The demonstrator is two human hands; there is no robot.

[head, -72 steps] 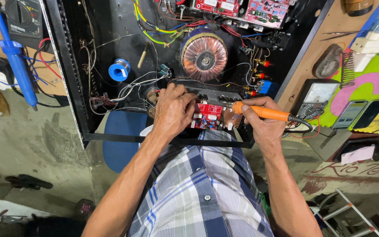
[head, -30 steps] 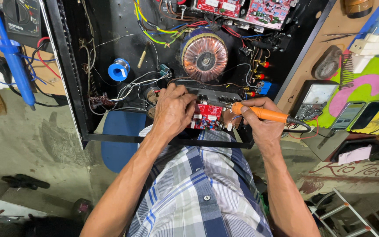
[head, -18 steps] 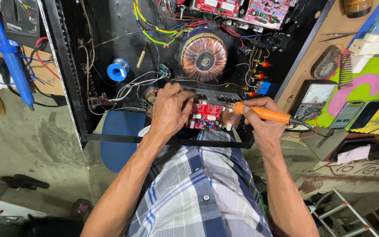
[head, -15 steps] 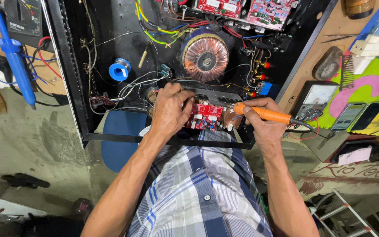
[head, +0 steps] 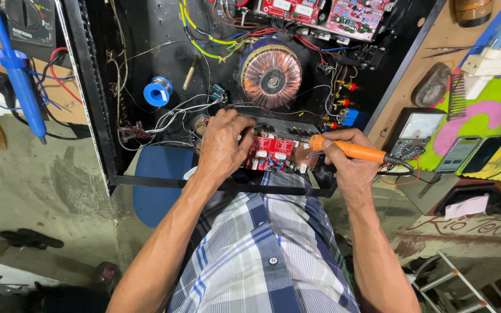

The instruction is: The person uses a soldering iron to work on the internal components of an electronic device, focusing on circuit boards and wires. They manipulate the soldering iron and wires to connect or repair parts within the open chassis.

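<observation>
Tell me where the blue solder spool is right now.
In the head view, the blue solder spool sits inside the black chassis, up and left of the left hand, left of the copper toroidal transformer.

bare black chassis floor (head: pixel 146 52) left of the copper transformer (head: pixel 272 73) is open; loose wires (head: pixel 175 110) crowd the red board (head: pixel 269 154).

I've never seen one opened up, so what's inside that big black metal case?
Inside the black case: a copper ring-shaped coil, a blue solder spool, coloured wires, red circuit boards and a small red board. The left hand hides what lies beneath it.
</observation>
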